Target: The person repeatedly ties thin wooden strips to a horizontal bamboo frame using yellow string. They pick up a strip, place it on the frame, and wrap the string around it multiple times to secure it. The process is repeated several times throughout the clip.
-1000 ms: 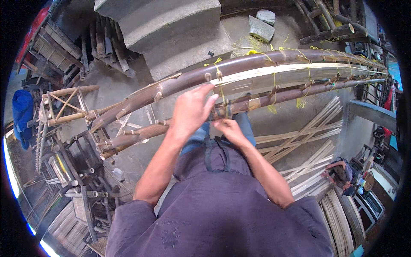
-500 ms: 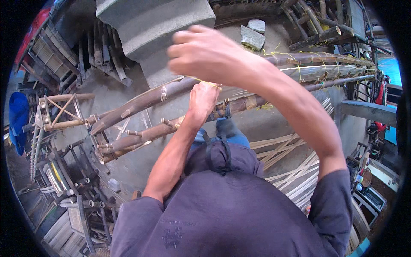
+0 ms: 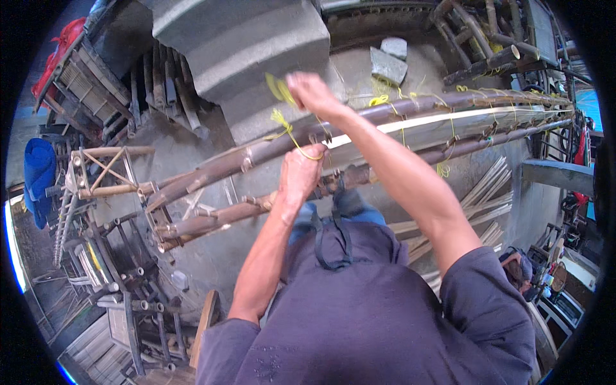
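My left hand [image 3: 300,173] is closed on a thin yellow cord [image 3: 309,156] beside the pale slats [image 3: 410,123], at the inner side of the far bamboo pole [image 3: 256,153]. From this hand the cord runs up to a small yellow bundle [image 3: 278,119] over that pole. Beyond the pole my right hand [image 3: 313,95] is raised and blurred, its fingers closed at a smeared yellow cord bundle [image 3: 280,90]. The near bamboo pole [image 3: 218,217] passes below my left hand, with short pegs along it. Further right, several yellow ties [image 3: 451,122] loop around the poles and slats.
Grey concrete steps [image 3: 244,58] rise beyond the poles, with stone blocks [image 3: 388,64] to their right. Split bamboo strips [image 3: 484,192] lie on the floor at right. Bamboo frames [image 3: 109,173] stand at left, and another person [image 3: 516,266] is at the right edge.
My right hand has swung lower and to the right, and yellow cord bundles now show beside it. My left hand stays by the far pole. The whole view has shifted slightly.
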`<state>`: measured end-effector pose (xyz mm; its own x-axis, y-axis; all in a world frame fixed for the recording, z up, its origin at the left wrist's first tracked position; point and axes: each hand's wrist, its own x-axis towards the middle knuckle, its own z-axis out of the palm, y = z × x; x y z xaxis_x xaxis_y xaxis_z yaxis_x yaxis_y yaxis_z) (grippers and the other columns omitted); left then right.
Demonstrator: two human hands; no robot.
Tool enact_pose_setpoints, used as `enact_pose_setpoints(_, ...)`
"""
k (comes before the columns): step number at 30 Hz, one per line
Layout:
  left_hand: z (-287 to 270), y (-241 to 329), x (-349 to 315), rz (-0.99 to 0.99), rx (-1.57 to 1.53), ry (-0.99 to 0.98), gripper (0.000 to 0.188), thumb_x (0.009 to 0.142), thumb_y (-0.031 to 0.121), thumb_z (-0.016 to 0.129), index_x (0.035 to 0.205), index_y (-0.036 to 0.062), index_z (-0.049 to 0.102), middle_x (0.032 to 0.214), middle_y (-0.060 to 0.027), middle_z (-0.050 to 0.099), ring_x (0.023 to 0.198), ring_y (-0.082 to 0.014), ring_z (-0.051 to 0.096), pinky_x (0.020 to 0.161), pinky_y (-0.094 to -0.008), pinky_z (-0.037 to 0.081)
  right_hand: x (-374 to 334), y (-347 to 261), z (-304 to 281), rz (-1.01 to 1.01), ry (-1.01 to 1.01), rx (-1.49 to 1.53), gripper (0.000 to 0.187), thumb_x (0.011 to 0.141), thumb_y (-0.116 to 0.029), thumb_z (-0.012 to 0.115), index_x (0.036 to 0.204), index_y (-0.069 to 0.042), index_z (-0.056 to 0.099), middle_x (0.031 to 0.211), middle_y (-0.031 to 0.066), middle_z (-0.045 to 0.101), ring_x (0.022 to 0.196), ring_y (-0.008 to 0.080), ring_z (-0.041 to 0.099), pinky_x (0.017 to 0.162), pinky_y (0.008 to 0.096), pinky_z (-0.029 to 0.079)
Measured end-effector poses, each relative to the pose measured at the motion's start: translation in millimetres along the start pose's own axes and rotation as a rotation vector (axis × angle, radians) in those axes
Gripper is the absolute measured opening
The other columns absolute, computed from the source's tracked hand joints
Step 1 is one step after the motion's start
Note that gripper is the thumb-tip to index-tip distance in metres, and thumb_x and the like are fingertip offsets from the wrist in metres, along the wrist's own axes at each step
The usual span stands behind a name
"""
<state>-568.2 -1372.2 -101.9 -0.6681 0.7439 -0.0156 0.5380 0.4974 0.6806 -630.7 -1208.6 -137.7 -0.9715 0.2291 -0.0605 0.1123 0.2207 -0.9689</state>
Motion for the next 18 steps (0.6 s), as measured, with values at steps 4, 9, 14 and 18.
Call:
enact_pose_setpoints(4, 8, -12, -7, -0.082, 0.140, -0.060, 0.017, 0.089, 0.020, 0.058, 0.090, 0.0056, 0.066, 0.079, -0.0172, 0.066, 0.075, -0.0358, 0.065, 0.064, -0.0418, 0.052, -167, -94, 13, -0.241, -0.132, -0.122, 0.029, 0.095, -0.025, 0.047, 0.078, -0.003, 0.055, 0.063, 0.0102, 0.056, 0.060, 0.0271, 0.059, 0.062, 0.0410, 0.047)
enact_pose_setpoints(9, -24, 29, -6, -0.055, -0.205, 0.015, 0.022, 0.093, 0.021, 0.057, 0.091, 0.0020, 0.067, 0.081, -0.0124, 0.070, 0.076, -0.0242, 0.068, 0.067, -0.0353, 0.051, -206, 14, 70, -0.198, -0.555, -0.491, 0.022, 0.089, -0.026, 0.051, 0.078, -0.009, 0.061, 0.072, 0.0137, 0.063, 0.071, 0.0309, 0.065, 0.060, 0.0447, 0.049)
enact_pose_setpoints(14, -38, 34, 121, -0.094, -0.289, -0.084, 0.041, 0.099, 0.033, 0.042, 0.068, 0.0068, 0.047, 0.061, 0.0028, 0.040, 0.054, -0.0084, 0.034, 0.050, -0.0273, 0.029, -206, 6, 54, -0.109, -0.381, -0.446, 0.022, 0.077, -0.026, 0.054, 0.067, -0.011, 0.067, 0.071, 0.0115, 0.067, 0.070, 0.0306, 0.068, 0.061, 0.0444, 0.053)
enact_pose_setpoints(18, 53, -30, 152, -0.720, -0.803, -0.227, 0.017, 0.093, 0.029, 0.056, 0.083, 0.0160, 0.053, 0.068, 0.0045, 0.042, 0.052, -0.0067, 0.035, 0.045, -0.0239, 0.033, -234, 22, 72, -0.117, -0.170, -0.388, 0.018, 0.071, -0.027, 0.059, 0.066, -0.010, 0.060, 0.065, 0.0097, 0.062, 0.064, 0.0293, 0.064, 0.056, 0.0422, 0.051)
